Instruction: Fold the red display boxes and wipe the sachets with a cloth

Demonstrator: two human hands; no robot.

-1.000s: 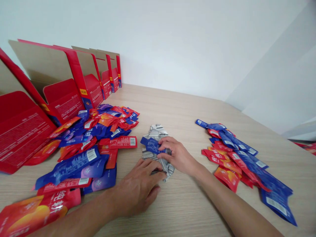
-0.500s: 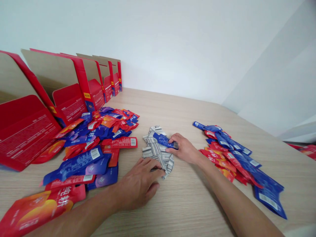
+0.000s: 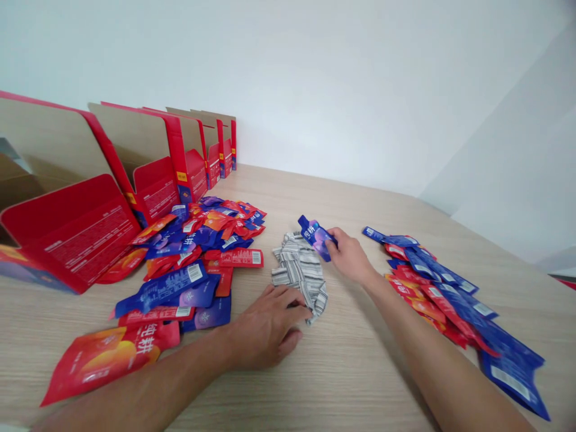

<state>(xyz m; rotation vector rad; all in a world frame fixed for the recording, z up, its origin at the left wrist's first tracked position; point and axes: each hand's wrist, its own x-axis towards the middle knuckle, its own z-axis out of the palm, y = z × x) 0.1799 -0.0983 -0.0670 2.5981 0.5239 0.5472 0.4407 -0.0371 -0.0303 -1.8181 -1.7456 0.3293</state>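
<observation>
My right hand (image 3: 351, 255) pinches a blue pouch (image 3: 317, 237) by its lower end. The pouch is tilted above the upper right part of a crumpled grey-and-white striped cloth (image 3: 299, 270), its purple printed face showing. At the cloth's lower edge is my left hand (image 3: 270, 327), fingers curled onto the fabric and thumb close below. To the left lies a heap of red and blue pouches (image 3: 193, 240), some overlapping. On the right, more pouches (image 3: 432, 270) lie in a slanting row, blue ones mostly along the outer side.
Open red cardboard boxes (image 3: 85, 234) stand in a line at the left, running back to the white wall (image 3: 333, 90). A large red pouch (image 3: 108, 357) lies near my left forearm. Everything rests on a pale wooden table (image 3: 315, 186).
My right hand has lifted the blue pouch off the cloth and turned it, so the purple face shows instead of the barcode side. The view has shifted slightly left.
</observation>
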